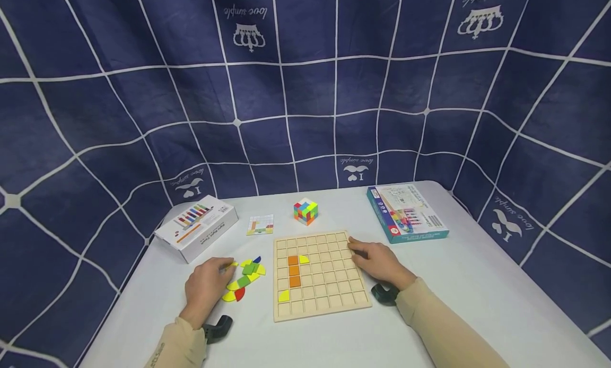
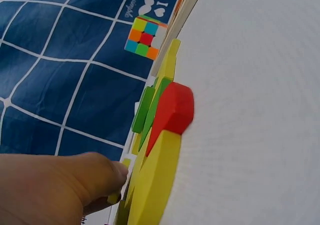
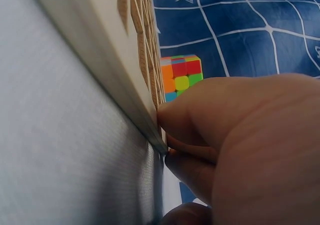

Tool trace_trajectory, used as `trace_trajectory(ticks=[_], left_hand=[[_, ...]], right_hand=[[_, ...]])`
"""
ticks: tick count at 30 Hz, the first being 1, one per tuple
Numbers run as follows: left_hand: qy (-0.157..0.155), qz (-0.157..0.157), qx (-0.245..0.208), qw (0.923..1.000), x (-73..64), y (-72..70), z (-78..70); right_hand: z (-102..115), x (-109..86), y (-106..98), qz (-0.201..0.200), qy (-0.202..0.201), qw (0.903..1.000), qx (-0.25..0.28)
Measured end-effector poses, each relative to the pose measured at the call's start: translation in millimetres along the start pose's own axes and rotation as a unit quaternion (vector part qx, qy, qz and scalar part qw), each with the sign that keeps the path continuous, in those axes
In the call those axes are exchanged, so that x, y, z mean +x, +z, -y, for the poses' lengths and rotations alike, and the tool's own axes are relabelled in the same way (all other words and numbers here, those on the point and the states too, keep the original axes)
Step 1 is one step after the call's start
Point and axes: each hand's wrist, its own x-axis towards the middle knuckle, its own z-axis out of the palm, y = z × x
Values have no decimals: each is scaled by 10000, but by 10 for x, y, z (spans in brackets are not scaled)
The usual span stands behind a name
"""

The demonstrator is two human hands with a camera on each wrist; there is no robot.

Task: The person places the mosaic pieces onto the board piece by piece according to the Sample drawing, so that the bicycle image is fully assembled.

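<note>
My left hand pinches a small yellow tile between thumb and finger, beside a loose pile of tiles. The pile holds yellow quarter-circle tiles, green tiles, a red quarter-circle tile and a blue tile. At the right side of the wooden grid board, my right hand grips the far part of the edge, thumb against the rim. On the board sit three orange square tiles in a column and two yellow quarter-circle tiles.
Behind the board are a pattern card and a colourful puzzle cube. A white box stands at the back left, a teal-edged flat box at the back right. A blue curtain surrounds the white table.
</note>
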Motion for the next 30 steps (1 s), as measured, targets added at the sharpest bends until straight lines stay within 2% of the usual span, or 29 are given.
trace_trajectory(ticks=[4,11,21,26,30], left_hand=[[2,-56,-48,10000,-20,-19,-36],[-52,146,-211,9997,-34,-37,-81],[-123,127,-224,9996,-20,-19,-26],[-47,50,-119,9999,-4,3,-10],[-102,62,-212,9997,-1,11,4]], right_hand=[[9,-2,-13,-5,-33,10000,-14],[16,3,-21,-15,-49,10000,-20],[18,6,-17,-6,20,10000,13],[22,3,-15,9,85,10000,25],[18,-5,-7,51,110,9999,-24]])
